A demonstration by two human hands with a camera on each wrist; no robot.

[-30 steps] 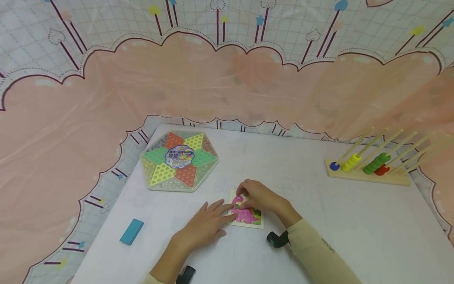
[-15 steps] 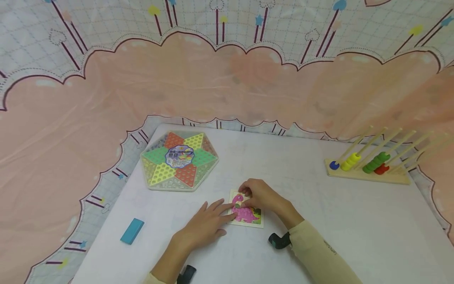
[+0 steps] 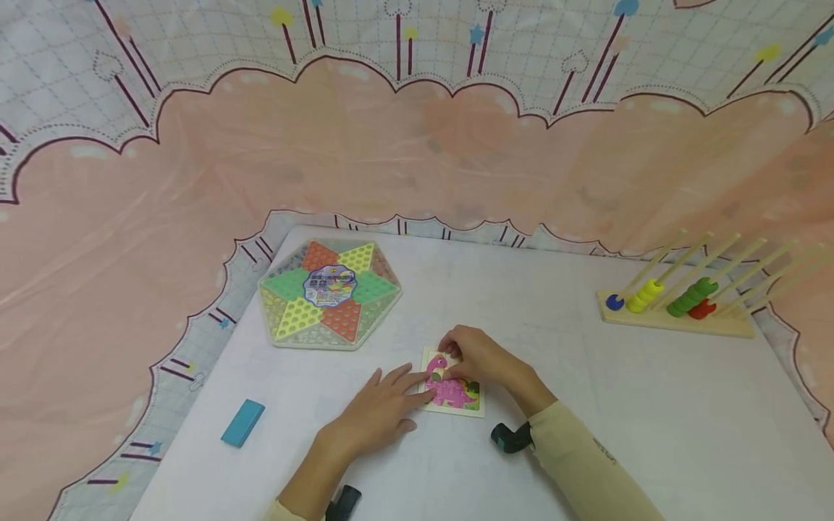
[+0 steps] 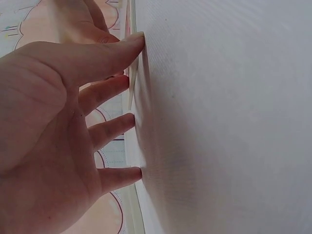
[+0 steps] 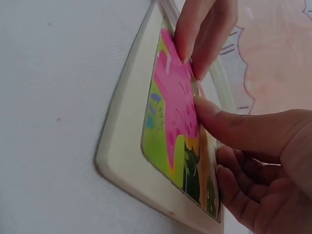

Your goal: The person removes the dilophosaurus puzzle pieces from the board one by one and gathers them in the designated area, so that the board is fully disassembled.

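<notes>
A small jigsaw puzzle [image 3: 453, 395] with a pink dinosaur picture lies in a pale frame on the white table. My left hand [image 3: 374, 416] reaches over its left side with fingers spread, fingertips resting on the picture. In the left wrist view the other fingers of my left hand [image 4: 63, 122] extend down to the tabletop. From the upper right, my right hand [image 3: 482, 358] pinches a puzzle piece between thumb and forefinger; the piece is mostly hidden. Close up, the thumb of my right hand [image 5: 273, 146] touches the puzzle's surface, the lower fingers curled beside it.
A hexagonal Chinese checkers box [image 3: 313, 336] lies at the back left. Nearer, on the left, is a blue block [image 3: 242, 423]. A wooden bead rack [image 3: 677, 325] with upright rods stands at the back right. Patterned cloth [image 3: 417, 159] hangs behind the table.
My right hand has shifted very slightly, with its fingers still at the puzzle's upper part. The left hand stays in place and the puzzle has not visibly moved.
</notes>
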